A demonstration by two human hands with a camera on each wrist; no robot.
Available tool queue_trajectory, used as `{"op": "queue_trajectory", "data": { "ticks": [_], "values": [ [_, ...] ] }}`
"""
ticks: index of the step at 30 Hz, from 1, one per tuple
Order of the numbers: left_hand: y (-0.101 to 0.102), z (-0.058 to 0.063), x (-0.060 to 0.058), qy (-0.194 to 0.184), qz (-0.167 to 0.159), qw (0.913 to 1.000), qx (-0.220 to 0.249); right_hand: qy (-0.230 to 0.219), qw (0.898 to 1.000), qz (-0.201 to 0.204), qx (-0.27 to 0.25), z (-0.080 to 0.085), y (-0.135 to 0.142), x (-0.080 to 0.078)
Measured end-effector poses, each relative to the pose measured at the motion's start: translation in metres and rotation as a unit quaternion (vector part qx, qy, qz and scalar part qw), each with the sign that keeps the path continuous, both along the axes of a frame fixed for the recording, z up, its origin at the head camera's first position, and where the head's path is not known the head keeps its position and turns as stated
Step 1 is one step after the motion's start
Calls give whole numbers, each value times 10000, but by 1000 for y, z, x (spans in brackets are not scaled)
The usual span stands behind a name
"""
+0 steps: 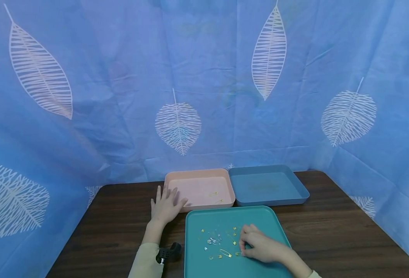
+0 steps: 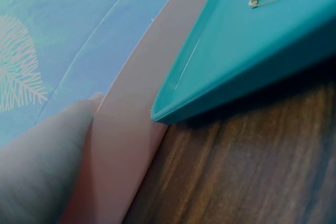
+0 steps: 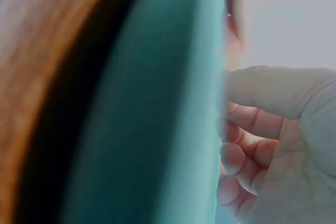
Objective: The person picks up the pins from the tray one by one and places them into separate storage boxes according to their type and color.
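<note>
My left hand (image 1: 165, 206) rests with fingers spread on the left edge of the pink tray (image 1: 178, 175); its thumb lies against the tray wall in the left wrist view. Inside that tray lie two gold safety pins. Over the teal tray (image 1: 211, 215), my right hand (image 1: 260, 244) has its fingers curled, with thumb and forefinger pinching a gold safety pin (image 1: 238, 254), whose clasp end shows. To its left lie another gold safety pin (image 1: 226, 253), a cluster of silver safety pins (image 1: 213, 241) and several other gold ones. In the right wrist view the tray wall hides the fingertips.
A blue tray (image 1: 268, 185) stands at the back right, beside the pink one. The teal tray stands in front of both on the dark wooden table (image 1: 110, 231). A blue curtain with white leaves (image 1: 208, 77) hangs behind. A black band (image 1: 169, 253) is at the left wrist.
</note>
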State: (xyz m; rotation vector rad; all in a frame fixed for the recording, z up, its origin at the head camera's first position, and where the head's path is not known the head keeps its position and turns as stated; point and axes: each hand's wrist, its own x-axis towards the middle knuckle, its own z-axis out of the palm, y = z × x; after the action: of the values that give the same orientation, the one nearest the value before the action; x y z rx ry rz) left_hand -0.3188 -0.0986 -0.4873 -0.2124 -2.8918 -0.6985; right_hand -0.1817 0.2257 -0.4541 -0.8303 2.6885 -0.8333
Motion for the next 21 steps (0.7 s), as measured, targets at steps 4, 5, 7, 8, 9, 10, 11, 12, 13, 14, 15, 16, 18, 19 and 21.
{"op": "queue_trajectory", "data": {
  "ticks": [4,5,7,8,9,10,11,12,13,14,15,16,18,19,21],
  "values": [
    [-1,-1,0,20,9,10000,5,166,9998,-82,-111,5,0,0],
    [-1,-1,0,20,11,10000,4,241,9996,-104,-143,6,0,0],
    [-1,-1,-1,11,13,10000,15,394,9989,-166,-167,9,1,0],
    [-1,-1,-1,12,12,10000,22,467,9986,-191,-164,11,2,0],
    [-1,-1,0,12,8,10000,36,526,9983,-214,-153,12,2,0],
    [-1,-1,0,11,3,10000,40,600,9978,-242,-126,14,2,0],
    [-1,-1,0,8,-3,10000,49,662,9974,-272,-102,15,2,0],
    [0,-1,0,1,-9,10000,57,709,9970,-300,-72,16,1,-1],
    [0,-1,0,3,-14,10000,64,753,9966,-331,-40,17,1,-1],
    [0,-1,0,13,-17,10000,72,793,9962,-346,-19,18,0,-1],
    [0,-1,0,12,-16,10000,78,833,9958,-372,2,19,-1,-2],
    [0,-1,0,10,-16,10000,75,875,9954,-399,20,20,-1,-3],
    [-1,0,0,0,-11,10000,70,903,9949,-447,13,22,-3,-4],
    [0,0,0,2,-12,10000,70,922,9946,-469,2,23,-4,-4],
    [0,0,0,0,-11,10000,46,964,9939,-526,-35,25,-5,-6]
  ]
}}
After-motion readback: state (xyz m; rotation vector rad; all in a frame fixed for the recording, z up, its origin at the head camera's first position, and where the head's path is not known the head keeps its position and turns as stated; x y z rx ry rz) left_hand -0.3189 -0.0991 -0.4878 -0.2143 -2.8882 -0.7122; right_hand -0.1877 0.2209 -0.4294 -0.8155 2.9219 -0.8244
